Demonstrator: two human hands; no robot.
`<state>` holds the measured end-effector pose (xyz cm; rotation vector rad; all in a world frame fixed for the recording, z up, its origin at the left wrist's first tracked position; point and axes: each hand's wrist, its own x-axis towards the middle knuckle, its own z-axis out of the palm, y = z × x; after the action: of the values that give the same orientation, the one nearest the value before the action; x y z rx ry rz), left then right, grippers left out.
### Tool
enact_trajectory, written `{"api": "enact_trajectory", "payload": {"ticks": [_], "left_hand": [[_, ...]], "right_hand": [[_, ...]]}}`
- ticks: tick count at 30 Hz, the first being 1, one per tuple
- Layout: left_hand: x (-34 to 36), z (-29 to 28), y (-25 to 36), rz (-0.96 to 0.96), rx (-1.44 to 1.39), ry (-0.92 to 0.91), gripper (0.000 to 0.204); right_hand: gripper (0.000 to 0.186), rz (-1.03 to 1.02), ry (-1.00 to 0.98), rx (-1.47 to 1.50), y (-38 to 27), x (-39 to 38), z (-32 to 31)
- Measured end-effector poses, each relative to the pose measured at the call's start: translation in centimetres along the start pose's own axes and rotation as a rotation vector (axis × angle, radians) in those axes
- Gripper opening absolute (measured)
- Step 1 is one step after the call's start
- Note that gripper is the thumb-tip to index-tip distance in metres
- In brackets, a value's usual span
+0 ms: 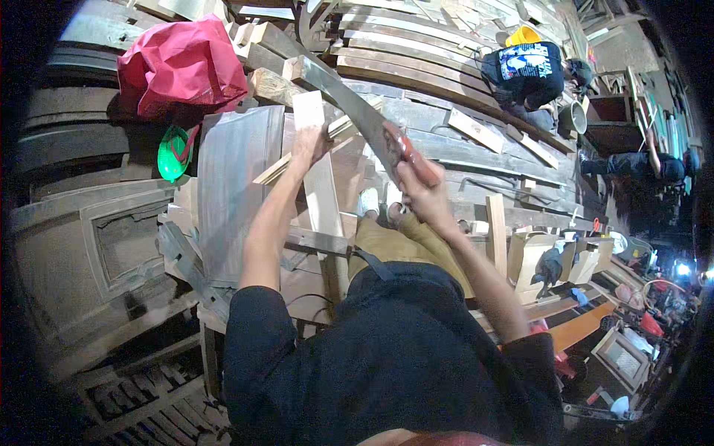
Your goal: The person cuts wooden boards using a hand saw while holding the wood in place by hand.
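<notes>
My right hand [422, 187] is closed round the red handle of a handsaw [355, 113]. Its long metal blade slants up and to the left, past the pale end of a wooden plank [324, 204]. I cannot tell if the teeth touch the wood. My left hand [315, 146] grips that plank just below its pale end, with some fingers hidden behind my hand. Thin wooden strips [274, 169] lie beside and under the left hand. The plank runs down toward my legs over a crosswise wooden piece [318, 241].
A red bag [182, 67] and a bright green object [173, 153] stand left of a grey panel [236, 186]. Long boards [424, 56] are stacked ahead. One person [529, 74] crouches at the far right near a bucket [572, 117]; another person [643, 167] is farther right. Cardboard boxes [528, 256] sit nearer.
</notes>
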<state>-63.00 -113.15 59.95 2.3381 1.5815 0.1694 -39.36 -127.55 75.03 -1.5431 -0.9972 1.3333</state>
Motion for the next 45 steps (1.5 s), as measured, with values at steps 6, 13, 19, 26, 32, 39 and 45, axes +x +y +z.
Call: {"api": "enact_trajectory", "payload": {"ticks": [6, 13, 19, 26, 32, 39, 45], "left_hand": [[-0.8, 1.1, -1.3, 0.058, -0.010, -0.008, 0.036], [-0.5, 1.8, -1.9, 0.077, 0.030, -0.019, 0.026], [-0.2, 0.2, -1.0, 0.001, -0.010, -0.021, 0.029], [0.1, 1.7, -3.2, 0.014, -0.109, 0.040, 0.037], [0.0, 1.0, -2.4, -0.061, -0.038, -0.006, 0.039], [0.6, 1.7, -3.6, -0.062, -0.054, -0.027, 0.047], [0.0, 0.8, -3.0, -0.028, -0.016, -0.099, 0.043]], "right_hand": [[0.040, -0.313, 0.105, -0.325, 3.2, -4.4, 3.4], [0.022, 0.069, -0.007, 0.090, 1.0, -6.9, 0.4], [0.020, -0.031, -0.007, -0.267, -1.1, -10.9, -0.9], [0.010, -0.123, 0.003, -0.302, 0.9, -9.6, -0.4], [0.013, -0.203, -0.011, -0.376, 1.0, -8.0, -1.1], [0.015, -0.100, -0.097, -0.243, -2.2, -6.2, -1.6], [0.020, -0.084, -0.060, -0.374, -4.9, -7.6, -0.8]]}}
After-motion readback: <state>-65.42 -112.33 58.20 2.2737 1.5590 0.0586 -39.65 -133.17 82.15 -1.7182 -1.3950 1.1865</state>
